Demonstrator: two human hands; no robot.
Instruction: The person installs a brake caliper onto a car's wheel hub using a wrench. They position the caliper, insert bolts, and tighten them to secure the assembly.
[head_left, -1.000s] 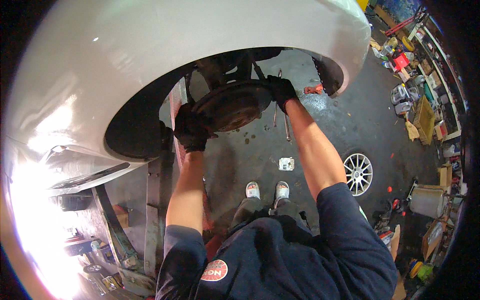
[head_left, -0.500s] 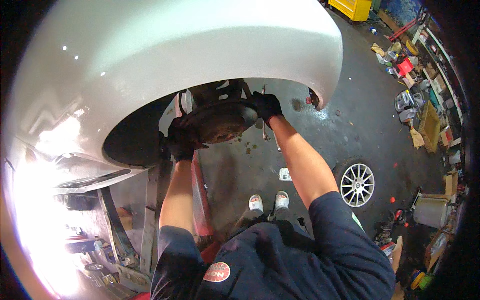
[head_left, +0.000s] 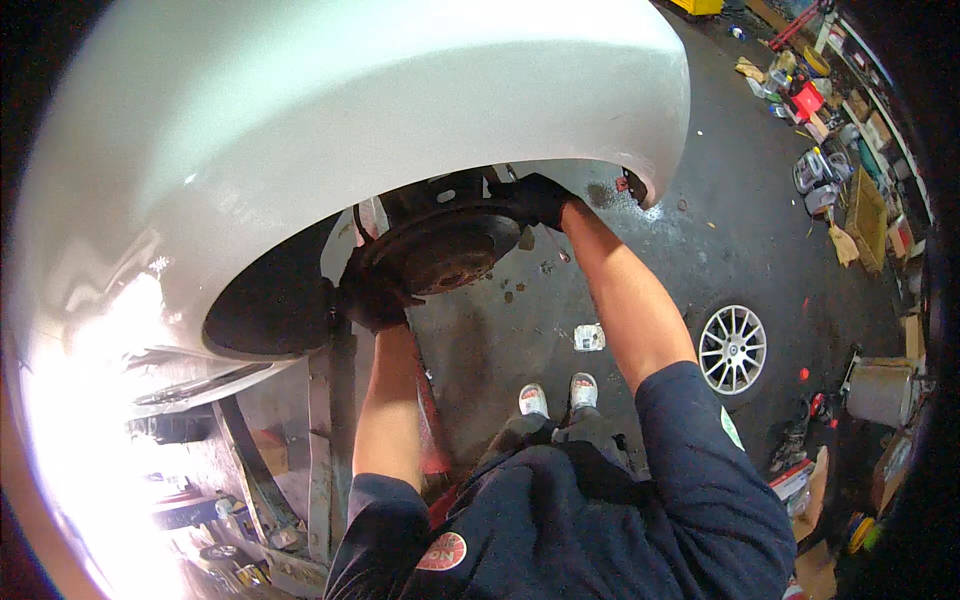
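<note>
A dark, rusty brake disc (head_left: 447, 252) sits in the wheel arch of a raised silver car, under its fender (head_left: 430, 110). My left hand (head_left: 373, 293), in a black glove, is closed on the disc's left rim, one fingertip showing below its edge. At the opposite rim my right hand (head_left: 545, 201), also gloved in black, grips the disc's upper right side; its fingertips are hidden against the dark parts. Behind the disc, a dark metal suspension part (head_left: 445, 192) shows in the arch.
A silver-spoked wheel (head_left: 733, 349) lies on the floor to the right. Jugs (head_left: 818, 172), a tray (head_left: 865, 218) and boxes crowd the right wall. A lift post (head_left: 330, 440) stands by my left arm. A small white packet (head_left: 589, 338) lies ahead of my feet.
My view has shifted slightly, so the floor and wheel appear displaced. My right hand has tilted inward over the disc's rim; the long shiny tool seen near it before is now mostly hidden.
</note>
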